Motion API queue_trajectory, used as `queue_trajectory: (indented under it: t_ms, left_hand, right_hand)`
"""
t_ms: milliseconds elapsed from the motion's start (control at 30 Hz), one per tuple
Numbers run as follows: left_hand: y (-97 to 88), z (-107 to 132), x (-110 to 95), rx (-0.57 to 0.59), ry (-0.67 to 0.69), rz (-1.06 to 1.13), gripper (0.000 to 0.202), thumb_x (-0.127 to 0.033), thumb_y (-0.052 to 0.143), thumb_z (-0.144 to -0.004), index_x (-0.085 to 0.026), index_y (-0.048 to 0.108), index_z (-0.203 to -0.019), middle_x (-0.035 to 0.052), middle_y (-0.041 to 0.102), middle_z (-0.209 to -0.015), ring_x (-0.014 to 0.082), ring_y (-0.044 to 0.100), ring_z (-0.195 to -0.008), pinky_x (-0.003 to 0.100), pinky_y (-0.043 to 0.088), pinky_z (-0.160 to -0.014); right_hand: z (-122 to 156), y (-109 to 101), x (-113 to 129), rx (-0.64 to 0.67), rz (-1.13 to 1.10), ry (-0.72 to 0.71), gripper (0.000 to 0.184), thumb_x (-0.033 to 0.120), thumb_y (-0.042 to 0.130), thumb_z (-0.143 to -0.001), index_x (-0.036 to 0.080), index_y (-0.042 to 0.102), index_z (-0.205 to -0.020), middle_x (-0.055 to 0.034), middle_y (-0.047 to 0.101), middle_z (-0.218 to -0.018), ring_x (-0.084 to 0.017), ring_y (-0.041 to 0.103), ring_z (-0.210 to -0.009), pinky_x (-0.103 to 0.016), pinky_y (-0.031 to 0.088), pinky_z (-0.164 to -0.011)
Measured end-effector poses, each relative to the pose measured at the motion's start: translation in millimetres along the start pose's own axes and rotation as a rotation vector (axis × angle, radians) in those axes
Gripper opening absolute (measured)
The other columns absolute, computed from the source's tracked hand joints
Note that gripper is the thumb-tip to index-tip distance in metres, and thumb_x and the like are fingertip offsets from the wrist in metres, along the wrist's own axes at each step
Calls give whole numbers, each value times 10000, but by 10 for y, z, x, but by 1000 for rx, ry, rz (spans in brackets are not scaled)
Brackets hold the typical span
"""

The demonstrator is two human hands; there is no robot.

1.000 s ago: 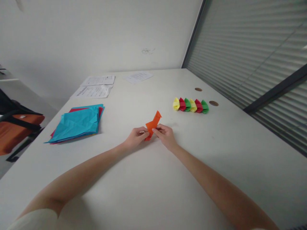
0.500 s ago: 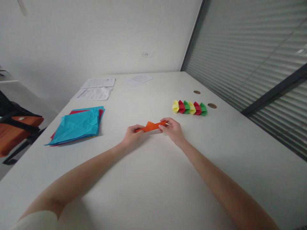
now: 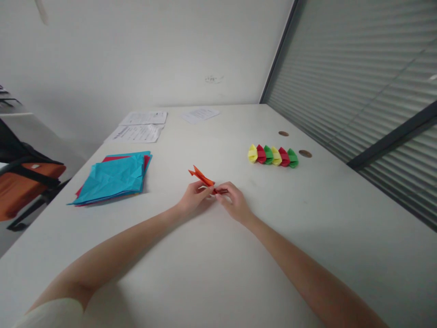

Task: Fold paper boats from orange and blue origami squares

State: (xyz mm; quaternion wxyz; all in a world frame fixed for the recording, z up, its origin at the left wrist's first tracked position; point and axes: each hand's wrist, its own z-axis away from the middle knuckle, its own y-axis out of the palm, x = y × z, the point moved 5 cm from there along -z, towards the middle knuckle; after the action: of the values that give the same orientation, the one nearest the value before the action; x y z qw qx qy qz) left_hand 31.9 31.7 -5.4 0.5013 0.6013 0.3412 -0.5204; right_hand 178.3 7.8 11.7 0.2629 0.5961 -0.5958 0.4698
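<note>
Between my hands is a folded orange paper [image 3: 202, 176], its pointed ends sticking up and to the left. My left hand [image 3: 195, 198] pinches its lower part between thumb and fingers. My right hand [image 3: 235, 203] closes with thumb and fingertips on the lower right end, which my fingers partly cover. Beyond my right hand, a row of folded paper bows [image 3: 273, 156] in yellow, red and green lies on the table. To the left rests a stack of coloured paper sheets [image 3: 116, 177], crinkled blue on top with red edges showing beneath.
Printed white sheets [image 3: 139, 132] lie at the table's far left, with another printed sheet [image 3: 200, 115] at the back. Two round holes [image 3: 305, 154] pierce the white table [image 3: 218, 273] near the blinds [image 3: 362, 82]. An orange-seated chair [image 3: 29, 187] stands left.
The orange paper has turned from lying crosswise and stretched between both hands to pointing up and left. My right hand has moved left and nearer, close to my left hand.
</note>
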Motion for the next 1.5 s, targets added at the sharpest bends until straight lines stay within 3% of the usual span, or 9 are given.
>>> queue_trajectory:
  t_ms: [133, 233, 400, 600, 767, 967, 1067, 1300, 1500]
  left_hand:
    - [-2, -17, -23, 56, 60, -3, 358, -401, 780, -735, -128, 705, -954, 99, 715, -918, 189, 652, -815, 352, 494, -816]
    - [-4, -21, -20, 84, 62, 38, 318, -389, 746, -776, -135, 716, -965, 114, 716, -974, 198, 662, -843, 361, 497, -838]
    - [-89, -49, -5, -7, 56, 44, 303, -307, 788, -717, -123, 722, -949, 126, 718, -974, 219, 673, -849, 372, 507, -828]
    - [-117, -16, -25, -97, 23, 53, 657, -220, 826, -644, -179, 551, -1239, 80, 724, -930, 195, 697, -743, 357, 540, -731]
    - [-122, 14, -39, -141, 24, 6, 737, -239, 838, -636, -193, 492, -1285, 36, 713, -827, 180, 693, -682, 320, 542, -659]
    - [-8, 26, -35, -23, 16, -34, 524, -234, 831, -637, -148, 602, -1100, 81, 725, -878, 203, 699, -770, 358, 545, -747]
    - [46, 37, -41, -4, 3, 67, 490, -234, 788, -683, -176, 575, -1121, 43, 718, -814, 185, 678, -735, 355, 534, -727]
    - [203, 96, -8, 56, -148, 316, 477, -50, 562, -602, -245, 537, -1037, -4, 650, -901, 152, 623, -805, 252, 472, -651]
    - [248, 110, -24, 76, -164, 331, 365, -102, 557, -627, -238, 480, -957, -11, 603, -874, 154, 604, -845, 261, 482, -689]
  right_hand:
    - [5, -21, -134, -44, -104, 140, 192, 379, 624, -860, 194, 616, -909, -40, 651, -858, -156, 649, -790, -304, 546, -746]
    - [8, -16, -227, -75, -215, 210, 299, 421, 655, -826, 206, 592, -1025, -10, 654, -783, -145, 648, -717, -292, 545, -687]
    - [10, -27, -250, -93, -221, 250, 335, 461, 651, -815, 203, 608, -1024, -9, 651, -763, -144, 644, -681, -288, 550, -648]
    - [-3, -60, -96, -79, 51, 68, 234, 395, 638, -852, 202, 670, -979, -77, 608, -1007, -164, 640, -825, -311, 558, -728]
    - [4, -33, -10, -56, 221, -33, 152, 324, 672, -825, 206, 661, -920, -77, 569, -987, -188, 596, -888, -322, 545, -736]
    - [-2, -25, 100, -86, 317, -94, 118, 298, 613, -873, 200, 595, -809, -49, 574, -845, -176, 567, -790, -314, 506, -735]
    - [-3, -40, 101, -133, 347, -93, 180, 281, 555, -906, 211, 581, -742, -31, 549, -761, -168, 547, -728, -303, 491, -703]
    - [42, 110, 113, -35, 353, -172, 195, 327, 554, -917, 188, 689, -890, -95, 533, -961, -218, 540, -924, -374, 505, -806]
    - [60, 155, 121, 37, 329, -180, 207, 313, 513, -943, 184, 666, -993, -107, 488, -1034, -224, 537, -991, -394, 514, -881]
